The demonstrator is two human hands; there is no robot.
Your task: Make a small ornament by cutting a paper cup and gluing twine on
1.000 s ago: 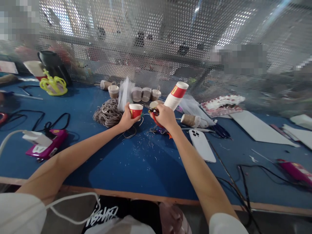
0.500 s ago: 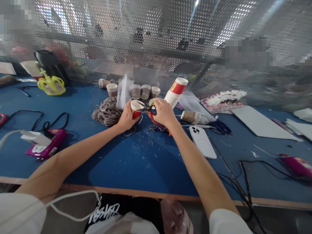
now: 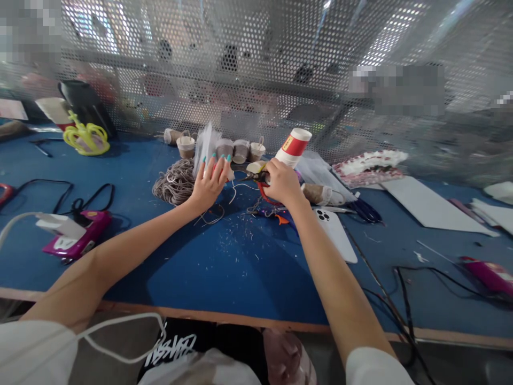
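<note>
My left hand (image 3: 209, 184) is turned back-up over a small red and white paper cup (image 3: 230, 174), its fingers a little apart and laid around it. Most of that cup is hidden under the hand. In my right hand (image 3: 282, 182) is a pair of scissors (image 3: 256, 175) with red handles and dark blades, pointing left at the cup. The blade tips are close to the cup's edge; whether they touch it I cannot tell. Just behind the right hand leans a stack of paper cups (image 3: 295, 144) with a red band on top.
Grey cord (image 3: 175, 183) lies bundled left of my hands. Several small brown-wrapped cups (image 3: 241, 152) line the back, below a perforated metal panel (image 3: 248, 64). A white phone (image 3: 335, 235) lies by my right forearm, a magenta device (image 3: 78, 235) at left. White scraps (image 3: 240, 243) litter the blue table.
My left hand has rolled over, now showing its back and covering the cup that was in plain view. The right hand and scissors have shifted slightly right.
</note>
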